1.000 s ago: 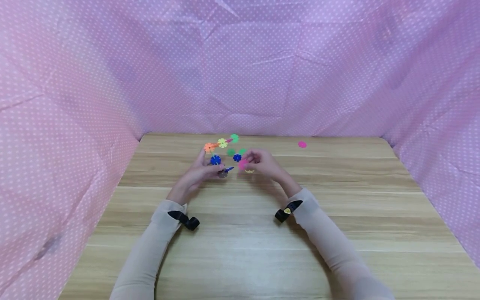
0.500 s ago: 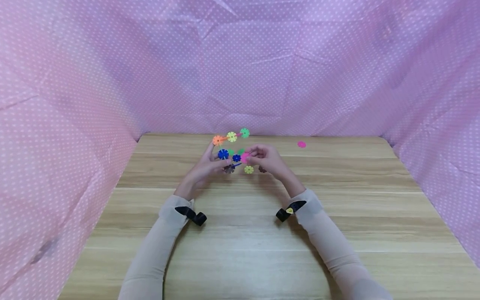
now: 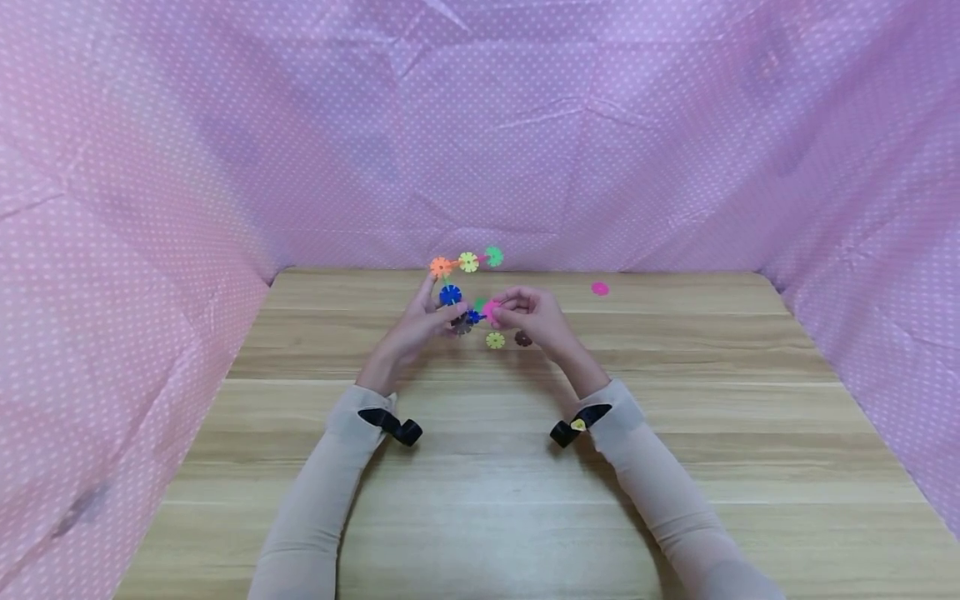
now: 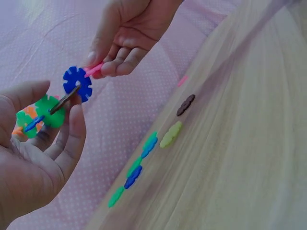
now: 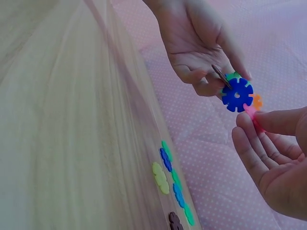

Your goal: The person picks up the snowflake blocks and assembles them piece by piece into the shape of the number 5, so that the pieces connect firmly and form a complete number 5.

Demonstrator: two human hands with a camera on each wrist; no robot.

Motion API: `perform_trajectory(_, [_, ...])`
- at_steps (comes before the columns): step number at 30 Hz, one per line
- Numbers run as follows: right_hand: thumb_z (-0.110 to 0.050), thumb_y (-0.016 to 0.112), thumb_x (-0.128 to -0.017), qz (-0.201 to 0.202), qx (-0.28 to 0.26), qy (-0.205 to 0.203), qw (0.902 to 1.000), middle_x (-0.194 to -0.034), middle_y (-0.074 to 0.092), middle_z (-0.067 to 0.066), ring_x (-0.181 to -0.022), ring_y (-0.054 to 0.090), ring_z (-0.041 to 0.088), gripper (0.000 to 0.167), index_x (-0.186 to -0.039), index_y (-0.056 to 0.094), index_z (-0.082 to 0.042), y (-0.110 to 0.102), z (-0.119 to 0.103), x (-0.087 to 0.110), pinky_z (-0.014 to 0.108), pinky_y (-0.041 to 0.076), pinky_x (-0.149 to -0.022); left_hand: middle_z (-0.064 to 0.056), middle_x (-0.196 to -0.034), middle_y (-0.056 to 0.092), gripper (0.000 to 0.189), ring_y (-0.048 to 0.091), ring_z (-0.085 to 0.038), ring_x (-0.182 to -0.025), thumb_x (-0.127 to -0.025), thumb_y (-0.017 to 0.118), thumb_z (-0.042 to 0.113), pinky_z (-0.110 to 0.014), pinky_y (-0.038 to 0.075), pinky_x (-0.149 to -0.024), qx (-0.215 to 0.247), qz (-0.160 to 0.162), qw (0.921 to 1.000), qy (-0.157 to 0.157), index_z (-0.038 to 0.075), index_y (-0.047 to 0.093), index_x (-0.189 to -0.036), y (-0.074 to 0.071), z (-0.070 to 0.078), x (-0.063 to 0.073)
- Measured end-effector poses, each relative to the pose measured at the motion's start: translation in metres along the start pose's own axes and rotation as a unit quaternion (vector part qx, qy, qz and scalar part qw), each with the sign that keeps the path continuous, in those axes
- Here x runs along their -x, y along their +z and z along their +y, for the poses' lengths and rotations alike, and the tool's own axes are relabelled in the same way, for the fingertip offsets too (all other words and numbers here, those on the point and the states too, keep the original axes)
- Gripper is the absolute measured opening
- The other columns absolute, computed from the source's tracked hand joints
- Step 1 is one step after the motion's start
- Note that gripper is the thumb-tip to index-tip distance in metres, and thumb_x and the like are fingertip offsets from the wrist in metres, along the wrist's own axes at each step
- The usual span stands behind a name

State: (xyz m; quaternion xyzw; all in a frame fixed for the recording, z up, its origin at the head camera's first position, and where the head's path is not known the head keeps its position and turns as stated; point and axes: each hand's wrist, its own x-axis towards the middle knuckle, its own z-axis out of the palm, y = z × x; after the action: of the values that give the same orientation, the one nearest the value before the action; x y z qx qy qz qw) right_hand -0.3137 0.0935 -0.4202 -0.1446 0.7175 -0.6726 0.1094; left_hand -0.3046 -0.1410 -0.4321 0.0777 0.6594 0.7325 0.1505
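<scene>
My left hand (image 3: 416, 329) holds a chain of slotted plastic snowflake discs, raised over the table. An orange disc (image 3: 440, 267), a yellow disc (image 3: 468, 262) and a green disc (image 3: 493, 256) form its far end. Near the left fingertips a brown disc (image 4: 64, 99) sits edge-on, joined to a blue disc (image 4: 79, 81) at the chain's near end. Thumb and fingers of my right hand (image 3: 536, 317) pinch a pink disc (image 5: 252, 112), its edge meeting the blue disc's rim at a slot. The left fingers partly cover the chain's middle.
On the wooden table (image 3: 480, 500), a loose yellow disc (image 3: 495, 340) and brown disc (image 3: 523, 337) lie below the hands. Several green and blue discs (image 4: 133, 176) lie near the far edge. Another pink disc (image 3: 600, 288) is farther right. Pink dotted cloth (image 3: 480, 167) surrounds the table.
My left hand has moved right and away from me, lifting the chain toward the right hand. The right hand has shifted slightly farther away, and its pink disc now meets the blue disc.
</scene>
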Motion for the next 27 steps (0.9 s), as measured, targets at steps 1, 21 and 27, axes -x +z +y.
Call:
perform_trajectory(1, [0.005,0.069,-0.092,0.003,-0.002,-0.001,1.0000,-0.088,0.076,0.004,-0.073,0.072,0.009,0.028,-0.119,0.063,0.012,0.001,0.000,0.001,0.032,0.064,-0.077,-0.022,-0.131,0.064,0.089,0.071,-0.017,-0.094,-0.103,0.061,0.019,-0.050,0.058,-0.093,-0.001,-0.001,1.0000,0.004,0.038,-0.003,-0.163,0.001,0.000,0.000])
perform_trajectory(21, [0.004,0.070,-0.092,0.035,-0.011,-0.034,0.9987,-0.096,0.075,0.021,-0.073,0.072,0.010,0.025,-0.114,0.063,0.013,0.020,0.005,0.003,0.027,0.064,-0.073,-0.001,-0.110,0.059,0.058,0.059,-0.012,-0.087,-0.111,0.038,0.020,-0.035,0.048,-0.094,0.215,0.033,0.9760,-0.004,0.041,0.013,-0.159,0.023,-0.005,-0.001])
perform_trajectory(27, [0.007,0.069,-0.091,0.040,-0.031,-0.044,0.9977,-0.096,0.073,0.026,-0.072,0.072,0.009,0.024,-0.113,0.063,0.015,0.022,0.006,0.002,0.025,0.063,-0.073,-0.005,-0.114,0.054,0.074,0.055,-0.013,-0.094,-0.105,0.045,0.002,-0.028,0.051,-0.089,0.242,0.045,0.9692,0.006,0.040,0.012,-0.160,0.025,-0.003,-0.001])
